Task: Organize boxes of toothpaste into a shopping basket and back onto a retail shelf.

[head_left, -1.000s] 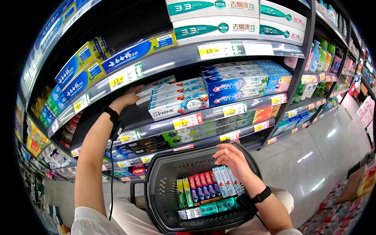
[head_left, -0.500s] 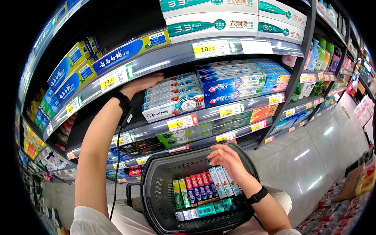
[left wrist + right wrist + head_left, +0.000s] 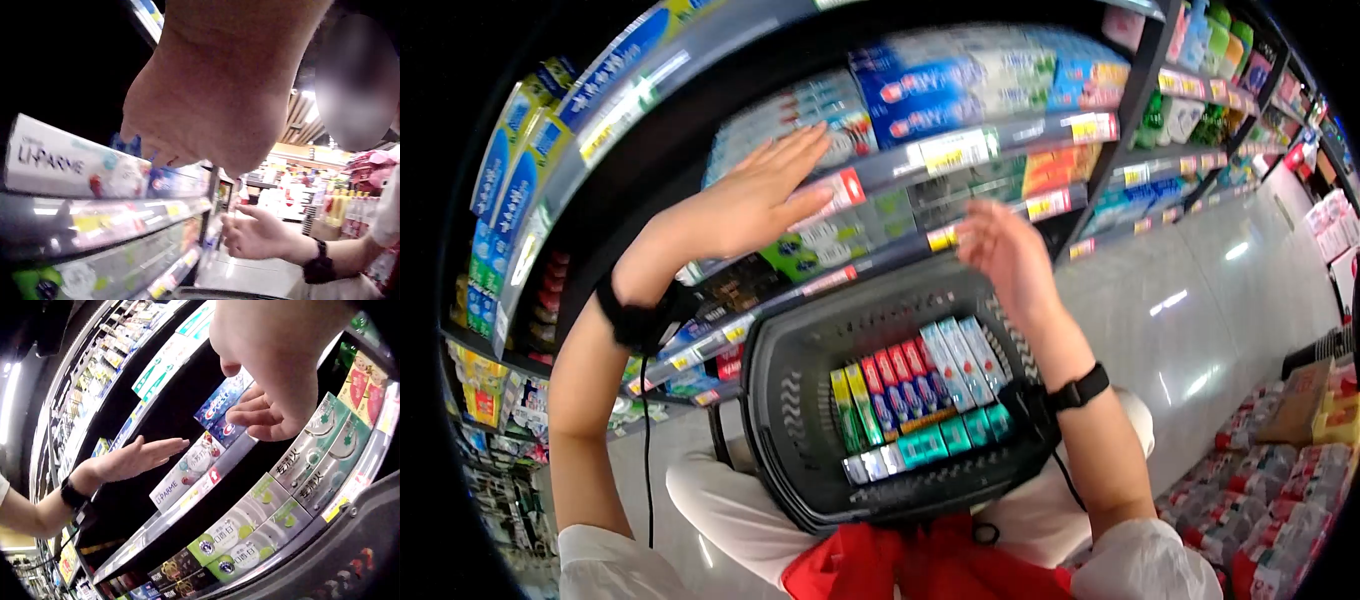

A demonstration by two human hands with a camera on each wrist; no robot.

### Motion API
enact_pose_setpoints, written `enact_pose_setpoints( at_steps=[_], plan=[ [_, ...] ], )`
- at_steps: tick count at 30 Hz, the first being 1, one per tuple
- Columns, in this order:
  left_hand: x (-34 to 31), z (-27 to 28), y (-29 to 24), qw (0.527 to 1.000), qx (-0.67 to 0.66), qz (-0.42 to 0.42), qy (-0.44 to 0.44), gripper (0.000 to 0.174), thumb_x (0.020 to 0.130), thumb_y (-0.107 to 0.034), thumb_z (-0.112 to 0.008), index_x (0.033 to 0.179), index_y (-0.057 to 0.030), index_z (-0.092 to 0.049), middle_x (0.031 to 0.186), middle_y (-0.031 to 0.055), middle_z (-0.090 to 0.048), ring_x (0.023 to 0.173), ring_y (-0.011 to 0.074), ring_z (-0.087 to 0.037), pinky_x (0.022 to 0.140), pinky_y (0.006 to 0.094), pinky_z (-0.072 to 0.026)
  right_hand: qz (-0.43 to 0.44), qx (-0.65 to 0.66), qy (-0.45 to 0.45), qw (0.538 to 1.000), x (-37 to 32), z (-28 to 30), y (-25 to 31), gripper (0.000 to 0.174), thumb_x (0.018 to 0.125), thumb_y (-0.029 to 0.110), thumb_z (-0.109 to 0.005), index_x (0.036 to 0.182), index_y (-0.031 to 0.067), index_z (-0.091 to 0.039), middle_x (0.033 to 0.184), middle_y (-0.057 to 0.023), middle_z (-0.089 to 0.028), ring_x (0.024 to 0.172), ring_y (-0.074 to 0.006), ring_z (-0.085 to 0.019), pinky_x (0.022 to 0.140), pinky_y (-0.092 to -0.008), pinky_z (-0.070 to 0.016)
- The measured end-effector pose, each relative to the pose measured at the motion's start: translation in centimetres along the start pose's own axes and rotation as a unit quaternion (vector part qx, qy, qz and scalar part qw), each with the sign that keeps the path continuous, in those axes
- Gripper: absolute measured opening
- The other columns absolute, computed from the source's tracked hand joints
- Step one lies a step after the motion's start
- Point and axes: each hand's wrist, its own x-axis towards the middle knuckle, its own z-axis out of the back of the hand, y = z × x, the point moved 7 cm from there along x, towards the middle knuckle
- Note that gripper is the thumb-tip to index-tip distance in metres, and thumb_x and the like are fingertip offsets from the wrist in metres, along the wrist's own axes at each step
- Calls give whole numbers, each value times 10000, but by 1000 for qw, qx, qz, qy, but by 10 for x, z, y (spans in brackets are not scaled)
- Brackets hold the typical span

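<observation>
My left hand is in front of the white LI-PARME toothpaste boxes on the shelf, its fingers straight and holding nothing. In the right wrist view the front LI-PARME box sits at the shelf edge, level with the rows behind it. My right hand hovers over the far rim of the dark basket with loosely bent fingers and nothing in them. Inside the basket stand several red-and-blue toothpaste boxes, light blue boxes and yellow-green boxes, with a teal row nearest me.
Blue Crest boxes stand right of the LI-PARME stack. On the shelf below are green-and-grey boxes. A price rail runs along the shelf edge. Wrapped bottle packs lie on the floor at right.
My left hand has come out from the depth of the shelf, moving down and toward me. The head view has tilted down. My right hand stays above the basket, slightly raised.
</observation>
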Motion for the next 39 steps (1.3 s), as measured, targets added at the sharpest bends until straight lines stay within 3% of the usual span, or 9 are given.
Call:
enact_pose_setpoints(
  at_steps=[6, 12, 15, 20, 26, 30, 32, 36, 39],
  plan=[
    [-27, -77, -134, 969, -76, -231, -30, 341, 781, -194, -526, 1086, -43, -522, 1115, 108, -526, 1123, 270, -436, 972, 415, -302, 29, 12, -67, 997, -1, 12, 26, 322, 872, 294, -463, 997, 3, -523, 784, -63, -587, 666, -129, -535, 651, -254, -422],
    [26, -308, -138, 961, -159, -144, 173, 271, 739, -140, -543, 996, -56, -553, 1027, 114, -560, 1016, 234, -492, 904, 390, -346, 70, 10, -69, 995, -11, 12, 42, 300, 851, 278, -469, 1005, 27, -525, 821, -51, -580, 704, -126, -528, 664, -256, -413],
    [30, -378, -146, 967, -70, -242, 41, 382, 702, -58, -538, 1083, -69, -536, 1104, 84, -525, 1097, 230, -458, 911, 363, -341, 86, 11, -82, 993, -19, 18, 43, 292, 835, 269, -487, 972, 18, -549, 802, -64, -589, 670, -125, -536, 645, -252, -430],
    [40, -420, -141, 983, 71, -167, 23, 331, 770, -112, -497, 1099, -149, -501, 1128, 20, -465, 1109, 213, -421, 964, 410, -306, 113, 4, -74, 991, -25, 16, 60, 293, 825, 263, -489, 912, -7, -564, 768, -80, -597, 646, -126, -542, 653, -258, -443],
    [35, -401, -132, 982, -10, -180, 52, 363, 619, -233, -696, 933, -128, -547, 904, 23, -568, 933, 200, -534, 862, 365, -375, 90, 30, -87, 992, -21, 19, 49, 284, 813, 262, -499, 893, 0, -573, 763, -85, -600, 643, -132, -549, 644, -260, -436],
    [-6, -330, -102, 982, -157, -76, 76, 409, 706, -286, -644, 1045, -88, -531, 983, 88, -568, 943, 279, -538, 775, 375, -430, 73, -16, -79, 994, -21, 18, 44, 267, 794, 262, -521, 889, 20, -580, 763, -68, -597, 642, -125, -549, 636, -254, -433],
    [-37, -310, -72, 967, -243, 75, 31, 367, 832, -318, -518, 1076, -44, -517, 1012, 154, -567, 929, 346, -540, 778, 382, -436, 53, -34, -79, 995, -22, 16, 35, 265, 798, 256, -517, 903, 20, -575, 766, -58, -597, 651, -116, -550, 634, -245, -432],
    [-95, -304, -30, 852, -459, 247, 44, 381, 879, -313, -469, 1098, -3, -502, 953, 119, -601, 854, 221, -581, 733, 303, -440, 2, -291, -43, 956, -13, 6, -6, 306, 818, 273, -523, 935, -7, -564, 832, -74, -600, 768, -129, -553, 679, -256, -428],
    [-120, -290, -33, 725, -618, 305, 23, 403, 890, -308, -466, 1137, 10, -486, 941, 71, -599, 827, 115, -561, 699, 252, -440, 29, -419, -9, 907, -12, 3, -64, 459, 766, 332, -583, 949, -88, -555, 929, -224, -599, 881, -320, -579, 782, -352, -436]
  ],
)
